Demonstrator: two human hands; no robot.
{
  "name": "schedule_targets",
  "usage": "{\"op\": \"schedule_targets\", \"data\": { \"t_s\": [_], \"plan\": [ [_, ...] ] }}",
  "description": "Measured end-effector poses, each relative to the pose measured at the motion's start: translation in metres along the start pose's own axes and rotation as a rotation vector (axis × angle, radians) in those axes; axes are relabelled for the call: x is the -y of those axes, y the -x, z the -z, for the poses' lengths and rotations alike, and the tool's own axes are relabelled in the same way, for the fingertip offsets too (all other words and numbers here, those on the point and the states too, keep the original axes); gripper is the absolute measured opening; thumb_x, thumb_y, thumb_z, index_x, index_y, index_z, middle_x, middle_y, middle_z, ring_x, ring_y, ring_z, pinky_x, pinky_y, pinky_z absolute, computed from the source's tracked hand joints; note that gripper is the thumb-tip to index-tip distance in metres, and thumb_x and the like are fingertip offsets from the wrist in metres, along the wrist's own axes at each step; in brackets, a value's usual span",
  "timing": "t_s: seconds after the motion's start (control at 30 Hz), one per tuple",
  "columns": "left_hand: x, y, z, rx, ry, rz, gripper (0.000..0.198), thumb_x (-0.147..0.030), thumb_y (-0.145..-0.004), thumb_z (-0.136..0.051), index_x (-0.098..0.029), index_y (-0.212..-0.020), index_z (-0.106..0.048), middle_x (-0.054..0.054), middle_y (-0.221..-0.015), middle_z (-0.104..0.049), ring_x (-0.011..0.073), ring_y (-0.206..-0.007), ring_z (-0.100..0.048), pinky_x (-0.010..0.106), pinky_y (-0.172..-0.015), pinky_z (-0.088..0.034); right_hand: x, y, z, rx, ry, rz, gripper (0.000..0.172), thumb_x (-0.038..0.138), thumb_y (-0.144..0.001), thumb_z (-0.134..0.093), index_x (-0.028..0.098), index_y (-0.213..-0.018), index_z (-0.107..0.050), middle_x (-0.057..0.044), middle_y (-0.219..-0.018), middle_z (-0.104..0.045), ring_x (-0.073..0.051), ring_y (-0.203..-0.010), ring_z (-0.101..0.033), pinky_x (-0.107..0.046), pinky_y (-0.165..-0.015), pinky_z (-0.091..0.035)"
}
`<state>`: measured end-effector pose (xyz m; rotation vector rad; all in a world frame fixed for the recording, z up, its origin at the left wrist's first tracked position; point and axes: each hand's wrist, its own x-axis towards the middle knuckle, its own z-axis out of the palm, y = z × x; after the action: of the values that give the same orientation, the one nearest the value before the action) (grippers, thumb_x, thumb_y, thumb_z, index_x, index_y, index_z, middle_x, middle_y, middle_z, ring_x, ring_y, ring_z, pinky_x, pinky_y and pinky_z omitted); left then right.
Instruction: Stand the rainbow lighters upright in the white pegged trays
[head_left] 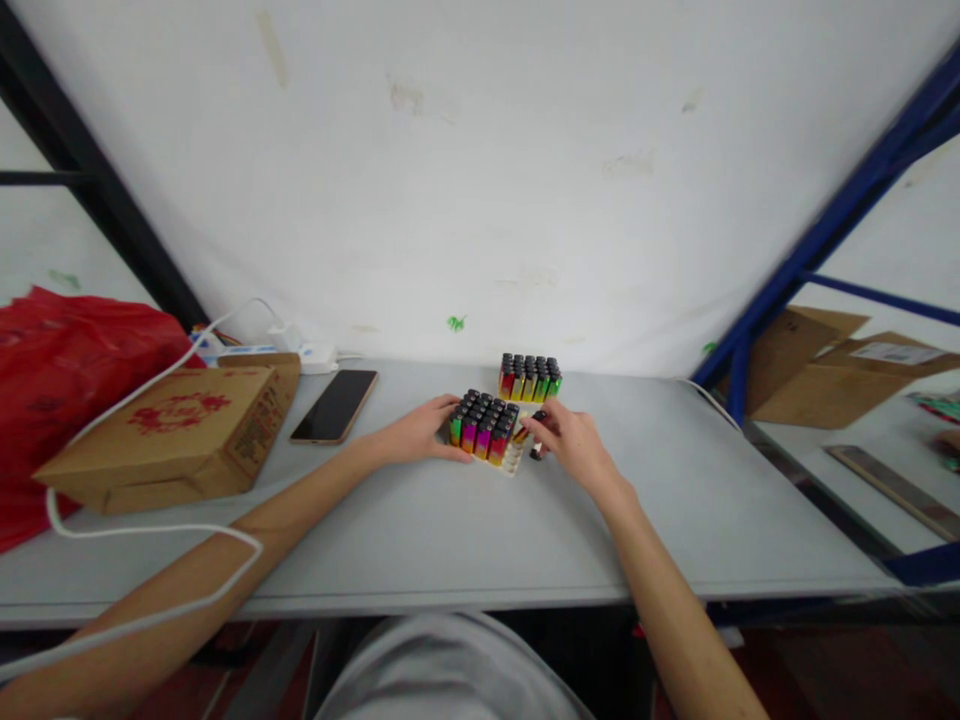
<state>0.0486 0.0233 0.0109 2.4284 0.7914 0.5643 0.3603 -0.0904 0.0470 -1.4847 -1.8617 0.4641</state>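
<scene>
A pale tray (pixel 514 462) stands on the grey table, filled with several rows of colourful lighters (pixel 482 437) with black tops. Its right end shows bare slots. My left hand (pixel 420 432) grips the tray's left end, thumb along the front and fingers at the back. Just off the right end, my right hand (pixel 571 440) is closed around a lighter (pixel 523 434); black lighter ends show near its fingertips, and how many it holds I cannot tell. Behind, close to the wall, is a second block of upright lighters (pixel 530 380), apart from both hands.
Left of my hands lie a phone (pixel 335 406) and a brown cardboard box (pixel 172 425), with a red plastic bag (pixel 82 350) behind it. A white cable (pixel 244 540) crosses over my left forearm. A blue metal frame (pixel 814 230) bounds the right, with an open carton (pixel 810 370) beyond.
</scene>
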Motion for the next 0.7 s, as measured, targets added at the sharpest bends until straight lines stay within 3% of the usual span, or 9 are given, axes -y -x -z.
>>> {"op": "schedule_targets", "data": {
  "t_s": [0.17,0.4,0.53,0.7],
  "plan": [
    [0.001,0.0,-0.001,-0.008,-0.001,-0.011,0.093,-0.08,-0.08,-0.096,-0.023,-0.151,-0.076,0.015,-0.163,-0.069,0.0429,-0.153,-0.063,0.054,-0.138,-0.045,-0.002,-0.002,-0.001,-0.055,0.203,-0.019,0.049,0.066,-0.114,-0.064,0.028,-0.084,-0.056,-0.007,-0.074,-0.079,-0.024,-0.065,-0.072,-0.031,-0.067,-0.043],
    [0.0,0.0,0.0,-0.01,0.01,-0.023,0.093,-0.079,-0.08,-0.096,-0.023,-0.151,-0.075,0.015,-0.163,-0.069,0.0431,-0.152,-0.064,0.054,-0.138,-0.045,-0.004,-0.003,-0.007,-0.071,0.317,-0.09,0.038,0.052,-0.114,-0.073,0.026,-0.086,-0.065,-0.009,-0.077,-0.081,-0.024,-0.067,-0.073,-0.032,-0.065,-0.038],
    [0.002,-0.001,0.0,-0.008,0.01,-0.02,0.092,-0.079,-0.08,-0.096,-0.022,-0.149,-0.076,0.016,-0.161,-0.07,0.0435,-0.151,-0.064,0.055,-0.138,-0.046,-0.001,-0.007,-0.012,-0.053,0.253,-0.077,0.037,0.047,-0.11,-0.079,0.026,-0.083,-0.064,-0.006,-0.071,-0.077,-0.022,-0.062,-0.07,-0.03,-0.064,-0.04],
    [0.006,-0.002,-0.001,-0.018,0.006,-0.01,0.096,-0.079,-0.076,-0.099,-0.023,-0.151,-0.076,0.015,-0.162,-0.069,0.0442,-0.152,-0.063,0.055,-0.138,-0.046,0.0,-0.012,-0.009,0.008,0.105,-0.092,0.049,0.056,-0.111,-0.076,0.028,-0.077,-0.055,0.0,-0.058,-0.068,-0.019,-0.051,-0.063,-0.029,-0.061,-0.044]
  ]
}}
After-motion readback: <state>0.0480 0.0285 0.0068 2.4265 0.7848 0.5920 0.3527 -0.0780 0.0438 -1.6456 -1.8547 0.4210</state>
